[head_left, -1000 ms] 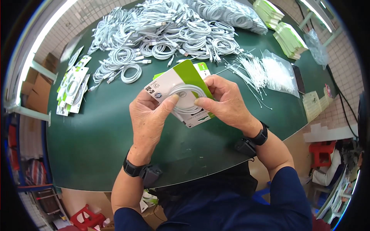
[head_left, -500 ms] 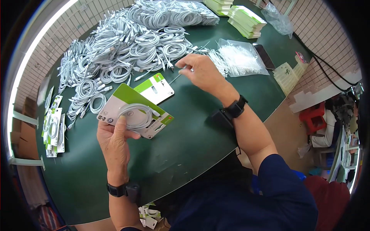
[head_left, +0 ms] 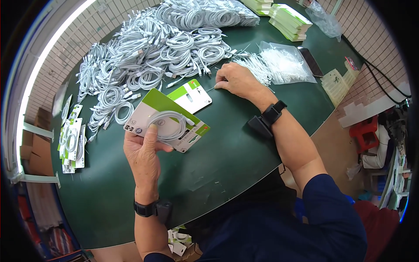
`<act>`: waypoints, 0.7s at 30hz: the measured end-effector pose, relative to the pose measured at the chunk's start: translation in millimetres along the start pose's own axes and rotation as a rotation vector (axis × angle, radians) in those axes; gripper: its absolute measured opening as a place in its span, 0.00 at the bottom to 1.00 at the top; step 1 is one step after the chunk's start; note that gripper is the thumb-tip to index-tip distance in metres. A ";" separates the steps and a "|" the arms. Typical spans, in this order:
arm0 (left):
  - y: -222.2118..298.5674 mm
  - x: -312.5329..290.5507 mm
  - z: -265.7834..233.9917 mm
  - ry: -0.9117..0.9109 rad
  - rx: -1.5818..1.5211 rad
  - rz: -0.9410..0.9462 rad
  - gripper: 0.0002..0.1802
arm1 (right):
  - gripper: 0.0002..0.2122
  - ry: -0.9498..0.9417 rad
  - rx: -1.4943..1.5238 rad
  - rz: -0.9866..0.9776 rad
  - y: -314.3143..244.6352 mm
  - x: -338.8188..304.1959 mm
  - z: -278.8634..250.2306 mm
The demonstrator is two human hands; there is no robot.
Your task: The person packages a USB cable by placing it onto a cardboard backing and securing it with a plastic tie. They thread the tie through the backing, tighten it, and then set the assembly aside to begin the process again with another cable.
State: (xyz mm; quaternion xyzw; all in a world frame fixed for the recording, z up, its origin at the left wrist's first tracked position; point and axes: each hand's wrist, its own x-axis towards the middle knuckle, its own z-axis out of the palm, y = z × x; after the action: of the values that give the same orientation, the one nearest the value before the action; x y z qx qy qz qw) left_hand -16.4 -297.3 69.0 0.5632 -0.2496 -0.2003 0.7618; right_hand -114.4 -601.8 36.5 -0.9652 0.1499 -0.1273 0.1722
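In my left hand (head_left: 144,159) is a white-and-green packaging card (head_left: 146,109), tilted, with a coiled light-grey charging cable (head_left: 171,126) lying against its face. My thumb presses on the coil; the other fingers are behind the card. My right hand (head_left: 239,83) is pinched shut on a thin white cable tie (head_left: 211,89), whose end points left toward a second card (head_left: 192,97) lying flat on the table. That card is partly covered by the held one. Just beyond my right hand are a spread of loose cable ties (head_left: 255,67) and a clear bag of ties (head_left: 283,65).
A large heap of coiled cables (head_left: 148,52) covers the far left of the green table (head_left: 205,170). Carded cables (head_left: 72,142) are piled at the left edge. Stacked cards (head_left: 290,22), a phone (head_left: 310,62) and a crumpled plastic bag (head_left: 325,19) lie far right.
The whole view has shifted slightly. My right fingertips have lowered a little toward me, and less of the cable tie shows. The left hand still holds the card and cable.
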 end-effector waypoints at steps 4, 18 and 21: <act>1.1 0.2 0.7 -0.006 -0.001 -0.005 0.20 | 0.07 -0.021 -0.046 -0.013 -0.8 -0.8 0.6; 8.6 -2.4 -0.2 -0.031 -0.019 0.064 0.22 | 0.06 0.082 -0.083 -0.028 -6.1 -6.5 -1.8; 9.5 -4.4 -3.0 -0.002 0.048 0.164 0.21 | 0.05 0.243 0.051 -0.165 -12.7 -11.9 -4.0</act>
State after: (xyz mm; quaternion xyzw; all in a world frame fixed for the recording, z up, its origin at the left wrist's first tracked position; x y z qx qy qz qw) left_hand -17.9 -289.8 76.7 0.5588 -0.3002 -0.1318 0.7618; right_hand -123.5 -587.6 42.6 -0.9470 0.0865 -0.2606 0.1664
